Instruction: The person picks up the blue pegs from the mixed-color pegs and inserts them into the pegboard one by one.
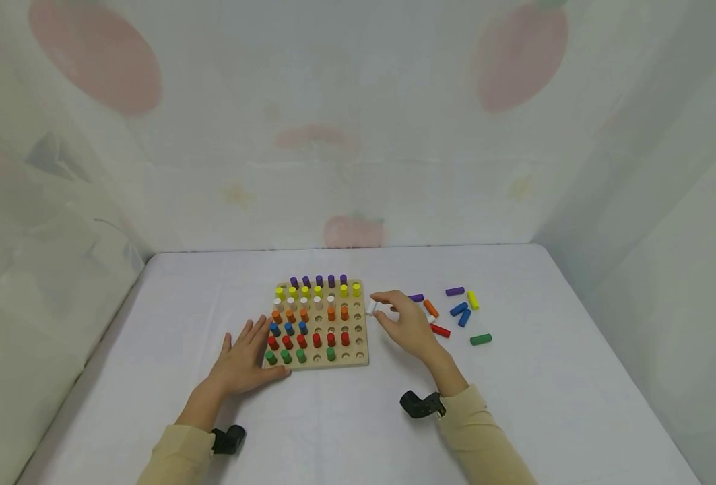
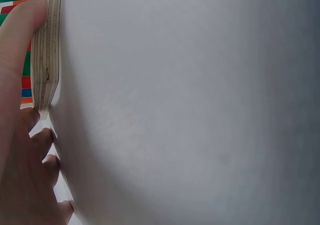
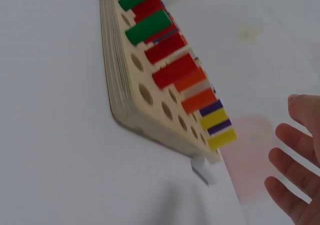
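A wooden pegboard [image 1: 358,353] lies on the table, with coloured pegs standing in rows of purple, yellow, white, orange, blue, red and green. My left hand [image 1: 242,360] is at its front left corner, fingers spread along the left side; in the left wrist view the thumb [image 2: 36,12] rests on the board's edge. Just off the board's right side is a white peg [image 1: 371,307], also seen in the right wrist view as a white peg [image 3: 201,171] by the board's edge. My right hand [image 1: 409,327] is beside it, thumb and forefinger parted around it; the fingers [image 3: 295,140] look spread and apart from it.
Loose pegs lie right of the board, among them a purple peg [image 1: 454,292], a yellow peg [image 1: 473,300], a red peg [image 1: 440,331], an orange peg [image 1: 431,308], a green peg [image 1: 481,339] and blue pegs [image 1: 459,309]. Some lie partly behind the right hand.
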### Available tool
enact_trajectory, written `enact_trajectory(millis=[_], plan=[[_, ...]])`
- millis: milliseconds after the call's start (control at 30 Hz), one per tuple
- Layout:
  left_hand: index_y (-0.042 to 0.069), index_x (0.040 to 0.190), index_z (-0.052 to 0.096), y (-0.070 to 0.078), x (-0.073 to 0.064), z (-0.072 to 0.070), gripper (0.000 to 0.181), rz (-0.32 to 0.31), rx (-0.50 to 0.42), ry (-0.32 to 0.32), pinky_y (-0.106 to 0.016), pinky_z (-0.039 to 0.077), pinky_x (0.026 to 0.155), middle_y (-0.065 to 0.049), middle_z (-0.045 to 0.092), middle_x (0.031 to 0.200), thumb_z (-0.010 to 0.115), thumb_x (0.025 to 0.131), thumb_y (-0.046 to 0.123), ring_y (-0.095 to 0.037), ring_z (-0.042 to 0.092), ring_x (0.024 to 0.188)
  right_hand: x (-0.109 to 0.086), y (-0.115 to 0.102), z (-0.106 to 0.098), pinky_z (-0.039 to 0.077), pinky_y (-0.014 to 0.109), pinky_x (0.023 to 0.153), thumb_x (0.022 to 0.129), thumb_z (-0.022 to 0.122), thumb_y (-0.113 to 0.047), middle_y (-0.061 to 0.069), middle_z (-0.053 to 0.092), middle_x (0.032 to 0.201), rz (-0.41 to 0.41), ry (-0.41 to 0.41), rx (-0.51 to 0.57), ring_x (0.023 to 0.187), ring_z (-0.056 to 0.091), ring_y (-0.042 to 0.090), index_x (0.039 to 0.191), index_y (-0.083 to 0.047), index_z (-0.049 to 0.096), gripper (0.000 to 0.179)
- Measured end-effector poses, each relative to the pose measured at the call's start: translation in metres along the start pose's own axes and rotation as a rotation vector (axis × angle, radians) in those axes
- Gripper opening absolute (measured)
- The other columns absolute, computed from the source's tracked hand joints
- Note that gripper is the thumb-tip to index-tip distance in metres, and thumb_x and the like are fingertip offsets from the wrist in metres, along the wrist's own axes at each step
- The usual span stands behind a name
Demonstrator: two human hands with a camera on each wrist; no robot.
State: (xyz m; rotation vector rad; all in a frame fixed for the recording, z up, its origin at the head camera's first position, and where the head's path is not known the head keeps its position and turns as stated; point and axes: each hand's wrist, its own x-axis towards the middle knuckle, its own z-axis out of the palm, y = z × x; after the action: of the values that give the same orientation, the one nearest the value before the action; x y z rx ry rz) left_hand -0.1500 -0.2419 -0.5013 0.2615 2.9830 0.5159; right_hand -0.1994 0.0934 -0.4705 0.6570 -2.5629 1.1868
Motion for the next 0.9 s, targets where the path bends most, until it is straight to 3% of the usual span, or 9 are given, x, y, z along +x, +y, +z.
enact_trajectory(millis=[300,700,900], plan=[[0.008,0.147,0.021,0.001,-0.001,-0.001,0.11,0.002,-0.005,0.0,-0.067,0.002,0.105,-0.013,0.02,0.153,0.062,0.066,0.071,-0.038,0.013,0.139,-0.008,0.025,-0.016,0.053,0.037,0.083,0.084,0.067,-0.012,0.005,0.063,0.112,-0.027,0.026,-0.021,0.102,0.061,0.02,0.118,-0.011,0.059,0.034],[0.01,0.147,0.02,-0.004,0.002,0.003,0.113,0.001,0.004,0.004,-0.067,0.002,0.105,-0.012,0.019,0.153,0.059,0.064,0.076,-0.038,0.013,0.14,-0.014,0.047,-0.029,0.053,0.035,0.08,0.084,0.067,-0.019,0.003,0.062,0.111,0.067,-0.026,-0.133,0.101,0.06,0.019,0.118,-0.013,0.058,0.036],[0.01,0.147,0.021,-0.003,0.001,0.003,0.112,0.002,-0.005,0.002,-0.067,0.001,0.105,-0.012,0.019,0.153,0.06,0.065,0.075,-0.038,0.013,0.14,-0.017,0.048,-0.036,0.052,0.037,0.083,0.082,0.069,-0.016,0.007,0.063,0.109,0.067,-0.039,-0.156,0.099,0.06,0.022,0.114,-0.007,0.061,0.034]])
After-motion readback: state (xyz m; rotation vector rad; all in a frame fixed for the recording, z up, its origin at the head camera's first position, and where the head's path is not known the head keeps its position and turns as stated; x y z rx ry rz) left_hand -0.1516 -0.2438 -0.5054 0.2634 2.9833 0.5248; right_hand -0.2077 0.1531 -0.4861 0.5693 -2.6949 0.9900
